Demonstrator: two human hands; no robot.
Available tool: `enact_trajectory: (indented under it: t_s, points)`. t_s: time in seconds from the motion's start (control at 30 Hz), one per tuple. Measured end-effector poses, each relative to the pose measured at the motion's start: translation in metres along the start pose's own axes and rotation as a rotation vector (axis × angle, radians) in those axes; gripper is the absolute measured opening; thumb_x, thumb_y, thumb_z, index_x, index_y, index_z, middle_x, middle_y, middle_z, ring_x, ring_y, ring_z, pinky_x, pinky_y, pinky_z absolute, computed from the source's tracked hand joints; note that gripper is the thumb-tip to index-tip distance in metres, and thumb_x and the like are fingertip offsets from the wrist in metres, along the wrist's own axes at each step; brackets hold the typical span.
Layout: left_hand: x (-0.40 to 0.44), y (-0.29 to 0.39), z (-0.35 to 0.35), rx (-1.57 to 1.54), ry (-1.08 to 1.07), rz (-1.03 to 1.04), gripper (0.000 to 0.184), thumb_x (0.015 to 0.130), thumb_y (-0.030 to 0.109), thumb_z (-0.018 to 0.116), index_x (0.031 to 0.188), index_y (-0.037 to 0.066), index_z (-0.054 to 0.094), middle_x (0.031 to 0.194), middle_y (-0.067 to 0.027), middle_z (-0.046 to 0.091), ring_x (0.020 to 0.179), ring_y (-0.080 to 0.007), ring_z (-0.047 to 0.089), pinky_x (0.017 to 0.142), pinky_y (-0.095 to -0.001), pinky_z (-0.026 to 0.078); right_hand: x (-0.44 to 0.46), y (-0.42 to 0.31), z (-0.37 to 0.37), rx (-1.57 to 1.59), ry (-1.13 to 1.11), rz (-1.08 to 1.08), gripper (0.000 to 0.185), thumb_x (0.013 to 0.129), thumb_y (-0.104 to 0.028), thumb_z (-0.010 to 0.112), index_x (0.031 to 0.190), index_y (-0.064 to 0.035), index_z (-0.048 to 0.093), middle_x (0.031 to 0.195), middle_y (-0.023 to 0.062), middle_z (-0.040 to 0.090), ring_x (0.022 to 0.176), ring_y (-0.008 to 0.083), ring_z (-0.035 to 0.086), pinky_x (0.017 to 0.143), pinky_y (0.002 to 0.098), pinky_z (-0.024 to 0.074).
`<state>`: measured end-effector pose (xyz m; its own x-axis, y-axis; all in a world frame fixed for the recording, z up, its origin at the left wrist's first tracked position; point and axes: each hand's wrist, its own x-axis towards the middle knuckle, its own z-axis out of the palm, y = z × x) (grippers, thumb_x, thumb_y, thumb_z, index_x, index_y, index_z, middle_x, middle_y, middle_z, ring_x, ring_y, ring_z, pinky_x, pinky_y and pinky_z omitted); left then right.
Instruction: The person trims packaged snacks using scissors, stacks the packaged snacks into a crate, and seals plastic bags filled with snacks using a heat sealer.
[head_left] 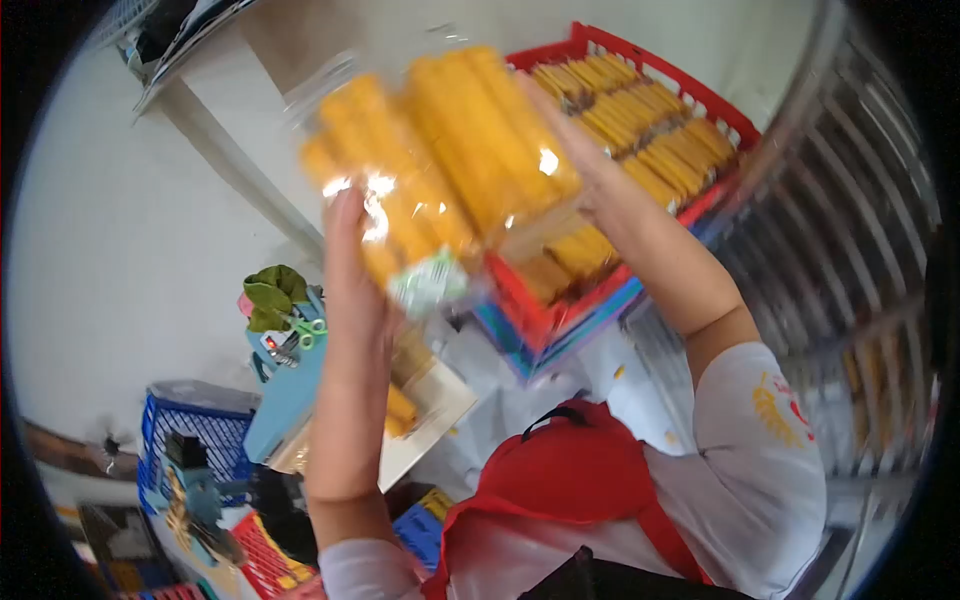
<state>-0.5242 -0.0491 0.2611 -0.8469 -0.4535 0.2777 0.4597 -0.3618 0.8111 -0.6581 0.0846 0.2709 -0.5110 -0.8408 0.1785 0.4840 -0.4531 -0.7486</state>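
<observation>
Raised in front of me, two clear plastic packs of long yellow-orange bread-like rolls sit side by side, slightly blurred. My left hand is closed on the outer side of the left pack, which has a white-green label near its lower end. My right hand grips the far side of the right pack; its fingers are partly hidden behind it. Just beyond the packs, a red crate holds rows of similar yellow packs.
The red crate rests on a blue-purple crate. Metal racks stand at the right. Green-handled scissors lie by a light blue surface on the left, near a blue basket. A pale tray holds yellow rolls.
</observation>
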Motion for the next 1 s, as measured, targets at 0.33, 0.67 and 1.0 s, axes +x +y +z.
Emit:
enact_trajectory:
  t_s: [0.33, 0.67, 1.0]
  points:
    - [0.184, -0.179, 0.05, -0.098, 0.082, -0.581, 0.049, 0.077, 0.035, 0.05, 0.115, 0.006, 0.038, 0.109, -0.0106, 0.049, 0.091, -0.0231, 0.054, 0.074, -0.0408, 0.047, 0.077, -0.062, -0.259, 0.142, 0.267, 0.295, 0.049, 0.082, -0.039, 0.047, 0.119, -0.0067, 0.041, 0.116, 0.0084, 0.048, 0.101, 0.0231, 0.05, 0.084, 0.0382, 0.0418]
    - [0.227, -0.191, 0.03, 0.381, 0.39, -0.505, 0.052, 0.071, 0.025, 0.06, 0.11, -0.004, 0.04, 0.106, -0.0184, 0.05, 0.086, -0.0276, 0.056, 0.068, -0.0438, 0.047, 0.116, -0.092, -0.247, -0.754, 0.18, 0.407, 0.062, 0.071, -0.025, 0.064, 0.116, 0.0066, 0.036, 0.105, 0.0165, 0.052, 0.09, 0.0194, 0.054, 0.073, 0.0311, 0.0462]
    - [0.225, -0.171, 0.003, 0.199, 0.657, 0.296, 0.053, 0.07, 0.013, 0.063, 0.111, -0.003, 0.033, 0.099, -0.0124, 0.052, 0.09, -0.0198, 0.052, 0.076, -0.0307, 0.043, 0.225, -0.095, -0.231, -0.799, -0.049, 0.24, 0.049, 0.073, -0.006, 0.057, 0.114, 0.0058, 0.035, 0.102, 0.0167, 0.051, 0.087, 0.025, 0.056, 0.071, 0.0342, 0.0489]
